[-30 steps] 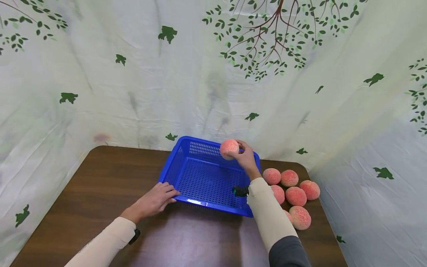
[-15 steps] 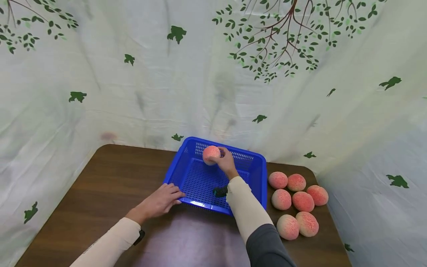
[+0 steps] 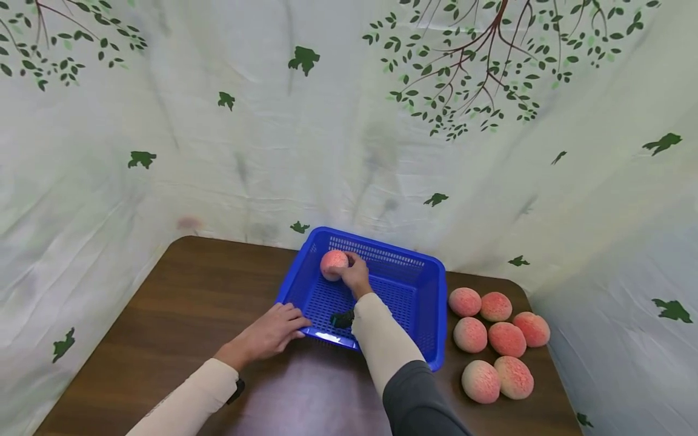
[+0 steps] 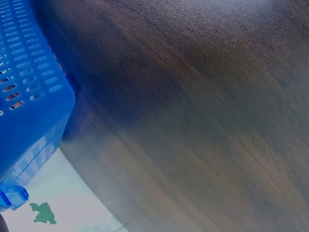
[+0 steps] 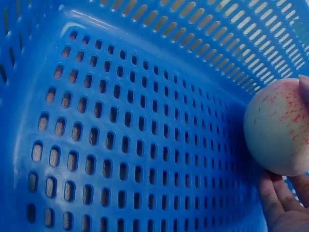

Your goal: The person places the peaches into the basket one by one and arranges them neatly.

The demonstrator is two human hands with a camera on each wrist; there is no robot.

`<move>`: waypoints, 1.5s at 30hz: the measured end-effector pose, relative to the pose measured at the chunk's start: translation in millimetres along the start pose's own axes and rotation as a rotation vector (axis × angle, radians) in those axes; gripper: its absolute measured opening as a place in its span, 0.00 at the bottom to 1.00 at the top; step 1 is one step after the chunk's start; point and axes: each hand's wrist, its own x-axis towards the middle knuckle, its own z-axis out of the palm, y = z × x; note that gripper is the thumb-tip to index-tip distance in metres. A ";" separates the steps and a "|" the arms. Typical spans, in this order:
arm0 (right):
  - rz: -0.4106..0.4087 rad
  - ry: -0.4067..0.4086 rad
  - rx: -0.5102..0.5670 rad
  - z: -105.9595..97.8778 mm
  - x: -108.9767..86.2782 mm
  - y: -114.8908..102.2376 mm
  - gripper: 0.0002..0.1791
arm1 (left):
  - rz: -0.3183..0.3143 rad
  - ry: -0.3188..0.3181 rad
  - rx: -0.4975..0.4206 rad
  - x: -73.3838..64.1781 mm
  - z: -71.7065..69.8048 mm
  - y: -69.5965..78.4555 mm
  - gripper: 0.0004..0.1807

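Note:
My right hand [image 3: 355, 275] holds a pink, speckled peach [image 3: 332, 261] inside the blue plastic basket [image 3: 438, 303], low in its far left part. Up close in the right wrist view, the peach [image 5: 275, 128] is pale on one side, and fingertips [image 5: 273, 193] press against its underside. At the basket's near left corner, my left hand [image 3: 272, 332] grips the rim, with fingers over the top edge and the thumb outside. The left wrist view catches the basket's perforated side [image 4: 36, 104] but not the hand's grasp.
Several more peaches [image 3: 507, 339] lie grouped on the brown wooden table [image 3: 218, 284], right of the basket. A pale curtain [image 3: 349, 151] with printed leaves and branches hangs behind the table and along both sides.
My right hand has carried the peach leftward from over the basket's far right rim and down into the basket. The left hand stays at the corner. The head view has swung slightly left.

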 end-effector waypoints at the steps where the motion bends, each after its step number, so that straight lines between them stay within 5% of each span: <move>1: 0.002 0.007 -0.002 -1.1 -1.5 1.4 0.38 | 0.003 -0.003 -0.004 1.4 1.0 1.3 0.22; 15: -0.017 0.115 -0.098 -0.8 -11.6 4.5 0.40 | 0.026 0.011 -0.021 12.5 7.4 10.1 0.18; 22: -0.019 0.057 -0.119 -12.5 -10.9 3.3 0.45 | 0.019 -0.009 -0.026 15.4 7.5 11.2 0.13; 33: -0.005 -0.109 -0.063 -68.1 -24.3 -25.3 0.46 | 0.014 -0.002 -0.022 13.6 8.4 6.7 0.20; 45: -0.029 -0.166 -0.076 -142.1 -49.3 -36.9 0.42 | -0.047 -0.022 -0.033 5.6 -2.0 3.4 0.10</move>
